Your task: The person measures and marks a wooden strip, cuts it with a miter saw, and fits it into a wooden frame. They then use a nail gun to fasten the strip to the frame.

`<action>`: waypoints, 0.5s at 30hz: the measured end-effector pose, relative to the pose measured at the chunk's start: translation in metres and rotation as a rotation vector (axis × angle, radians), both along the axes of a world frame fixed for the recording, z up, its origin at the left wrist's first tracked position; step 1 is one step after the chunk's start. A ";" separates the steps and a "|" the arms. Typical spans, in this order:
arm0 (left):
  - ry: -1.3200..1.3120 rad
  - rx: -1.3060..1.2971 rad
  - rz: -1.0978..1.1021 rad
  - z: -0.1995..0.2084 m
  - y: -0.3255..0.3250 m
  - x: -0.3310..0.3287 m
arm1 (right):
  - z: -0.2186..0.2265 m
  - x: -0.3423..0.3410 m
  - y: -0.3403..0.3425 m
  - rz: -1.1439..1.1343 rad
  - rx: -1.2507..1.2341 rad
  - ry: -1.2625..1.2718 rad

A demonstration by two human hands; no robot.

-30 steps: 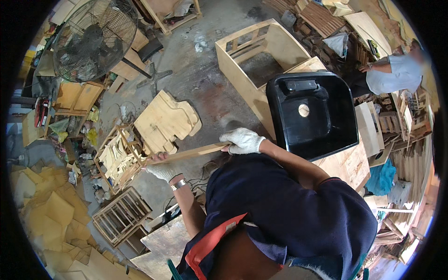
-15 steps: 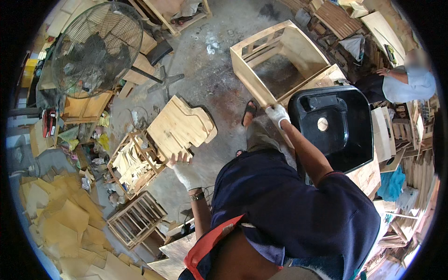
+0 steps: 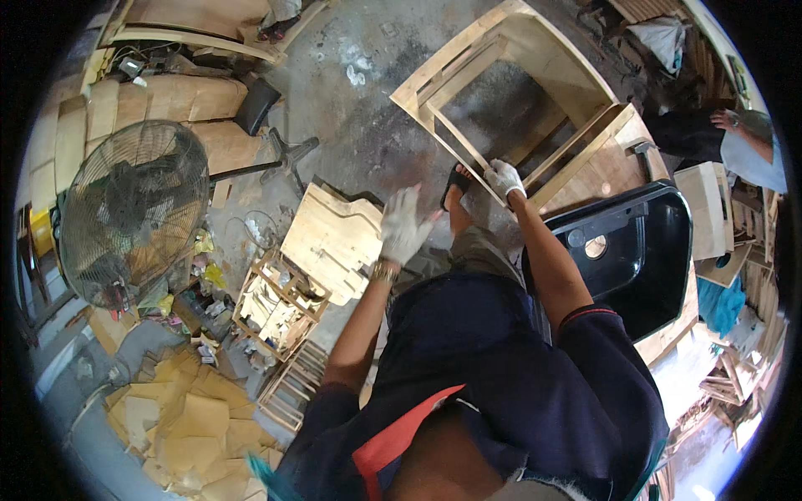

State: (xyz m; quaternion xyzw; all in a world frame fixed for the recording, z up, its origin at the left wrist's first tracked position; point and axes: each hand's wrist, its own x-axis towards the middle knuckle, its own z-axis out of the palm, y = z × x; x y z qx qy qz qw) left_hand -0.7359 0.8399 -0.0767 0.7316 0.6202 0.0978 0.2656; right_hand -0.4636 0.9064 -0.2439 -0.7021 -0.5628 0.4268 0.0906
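My right hand [image 3: 505, 179], in a white work glove, is closed on the near edge of an open wooden cabinet frame [image 3: 576, 79]. This frame has pale wood sides and a rail across its opening. My left hand [image 3: 403, 225], also gloved, is held in the air left of the frame with its fingers apart and nothing in them. A black plastic basin [image 3: 660, 288] with a round hole lies tilted just right of my right forearm, on a wooden board. What looks like a hammer [image 3: 642, 159] rests between the basin and the frame.
Cut plywood panels [image 3: 326, 234] are stacked left of my left hand, beside a crate of wood offcuts [image 3: 280, 305]. A large pedestal fan [image 3: 134, 213] stands at the left. Brown sheets [image 3: 200, 417] lie heaped at lower left. Another person's hand [image 3: 727, 119] shows at far right.
My left hand has risen and moved right, away from the crate. My right hand remains on the cabinet frame, which appears closer. The view has shifted.
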 end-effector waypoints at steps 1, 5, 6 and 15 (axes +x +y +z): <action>0.044 -0.032 -0.090 -0.016 0.027 0.007 | -0.014 0.006 0.006 0.057 0.020 0.007; 0.136 0.031 -0.350 -0.082 0.103 0.028 | -0.022 0.011 0.017 0.090 -0.127 0.030; 0.158 0.048 -0.422 -0.099 0.117 0.034 | -0.027 0.016 0.013 0.099 -0.150 0.049; 0.297 -0.041 -0.884 -0.224 0.194 0.070 | -0.064 0.019 -0.004 0.052 -0.274 0.100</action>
